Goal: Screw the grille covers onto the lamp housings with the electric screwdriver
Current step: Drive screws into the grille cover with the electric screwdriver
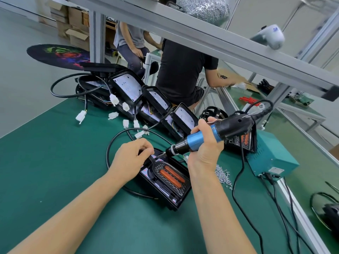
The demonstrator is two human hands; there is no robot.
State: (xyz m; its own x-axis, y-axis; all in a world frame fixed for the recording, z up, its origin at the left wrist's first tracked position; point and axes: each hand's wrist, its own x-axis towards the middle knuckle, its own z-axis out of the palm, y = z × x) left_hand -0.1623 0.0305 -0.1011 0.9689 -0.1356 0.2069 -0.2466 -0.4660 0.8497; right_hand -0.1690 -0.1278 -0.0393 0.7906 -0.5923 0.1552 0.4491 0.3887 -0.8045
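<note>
Green surface (55, 162) is carrying the lamp housing (170, 195); the left hand (132, 156) is pinching its grille cover (171, 173), the right hand (203, 145) is gripping the electric screwdriver (207, 136), tip at the cover's far corner.

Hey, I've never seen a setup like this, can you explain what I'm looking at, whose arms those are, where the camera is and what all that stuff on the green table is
There is one picture, taken by a wide-angle camera worn on a worker's head, so the two bare arms reaching in are that person's own. The right hand grips a blue and black electric screwdriver, its tip pointing down at the far corner of a black lamp housing lying on the green table. A grille cover with two orange strips sits in that housing. The left hand steadies the same corner, fingers curled; whether it pinches a screw I cannot tell. To the right lies a small heap of loose screws, and beyond it a teal box with cables plugged in. Further back, more lamp housings lean in a row with white plug connectors. Two other people sit behind.
</note>
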